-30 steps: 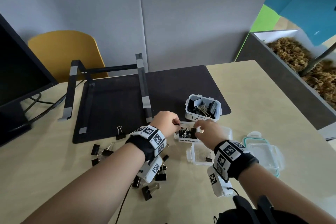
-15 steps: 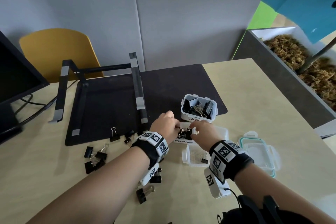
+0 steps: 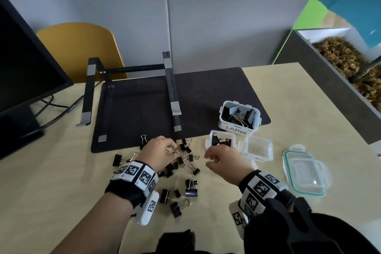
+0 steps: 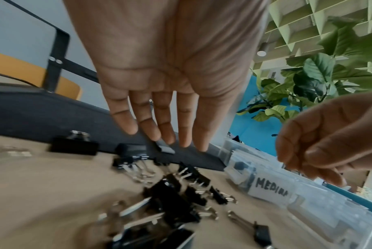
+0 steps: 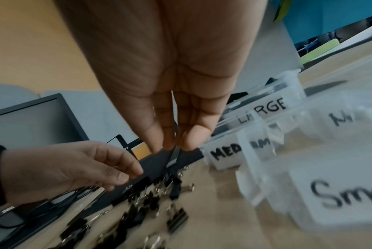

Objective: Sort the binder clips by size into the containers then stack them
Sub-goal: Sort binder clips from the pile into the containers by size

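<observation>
You're maybe halfway: LARGE container (image 3: pixel 239 118) looks stocked, MEDIUM container (image 3: pixel 221 141) has a few. Both your left hand (image 3: pixel 159 151) and right hand (image 3: pixel 223 160) hover loose and empty; unsorted binder clips (image 3: pixel 186 158) sit right under your left fingers. No stacking yet.

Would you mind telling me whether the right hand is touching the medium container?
Apart: the left wrist view shows the right hand raised above the medium container.

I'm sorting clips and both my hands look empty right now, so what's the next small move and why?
Probably lower the left hand and pinch one clip from the loose pile right under its fingers. Both hands hold nothing, the right hand hovers near the medium box, and many clips still lie unsorted on the table.
</observation>
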Demonstrator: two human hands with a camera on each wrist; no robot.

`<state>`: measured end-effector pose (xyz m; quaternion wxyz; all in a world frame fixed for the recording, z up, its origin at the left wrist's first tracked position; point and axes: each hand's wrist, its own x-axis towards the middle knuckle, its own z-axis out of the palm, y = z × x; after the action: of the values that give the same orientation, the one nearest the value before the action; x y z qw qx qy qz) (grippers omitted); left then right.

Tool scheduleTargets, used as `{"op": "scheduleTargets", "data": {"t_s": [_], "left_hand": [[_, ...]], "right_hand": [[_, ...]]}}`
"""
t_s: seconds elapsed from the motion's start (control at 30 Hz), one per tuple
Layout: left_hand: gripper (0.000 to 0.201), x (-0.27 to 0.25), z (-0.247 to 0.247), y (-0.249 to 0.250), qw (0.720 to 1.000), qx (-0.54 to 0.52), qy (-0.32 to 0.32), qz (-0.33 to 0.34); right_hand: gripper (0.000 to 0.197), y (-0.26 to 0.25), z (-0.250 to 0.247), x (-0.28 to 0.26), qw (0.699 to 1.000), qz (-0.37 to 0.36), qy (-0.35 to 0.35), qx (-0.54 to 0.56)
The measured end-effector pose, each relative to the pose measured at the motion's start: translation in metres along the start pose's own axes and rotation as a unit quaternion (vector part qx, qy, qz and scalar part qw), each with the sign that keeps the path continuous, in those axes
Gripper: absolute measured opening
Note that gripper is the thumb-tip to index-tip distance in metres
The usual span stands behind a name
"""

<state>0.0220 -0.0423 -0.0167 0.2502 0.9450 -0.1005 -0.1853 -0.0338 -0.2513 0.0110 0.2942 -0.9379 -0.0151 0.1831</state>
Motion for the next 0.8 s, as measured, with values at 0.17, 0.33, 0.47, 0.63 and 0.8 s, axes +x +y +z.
{"op": "scheduleTargets", "data": {"t_s": [0.17,0.33,0.47,0.63,0.8], "left_hand": [[0.014,-0.017,-0.004,-0.024,0.998,0.018,-0.037,-0.039],[0.024,-0.038,0.004,-0.026,0.993,0.018,-0.120,0.007],[0.045,-0.050,0.016,-0.028,0.976,0.038,-0.212,0.027],[0.043,-0.060,0.023,-0.032,0.977,0.111,-0.171,0.059],[0.023,-0.059,0.027,-0.026,0.978,0.128,-0.135,0.097]], "right_hand": [[0.022,-0.007,0.032,-0.008,0.997,-0.015,-0.074,-0.022],[0.036,-0.009,0.052,-0.011,0.989,-0.009,-0.133,-0.059],[0.038,-0.010,0.063,-0.014,0.988,-0.009,-0.124,-0.095],[0.034,-0.007,0.067,-0.015,0.994,0.026,-0.077,-0.075],[0.048,-0.016,0.074,-0.020,0.994,0.046,-0.042,-0.090]]}}
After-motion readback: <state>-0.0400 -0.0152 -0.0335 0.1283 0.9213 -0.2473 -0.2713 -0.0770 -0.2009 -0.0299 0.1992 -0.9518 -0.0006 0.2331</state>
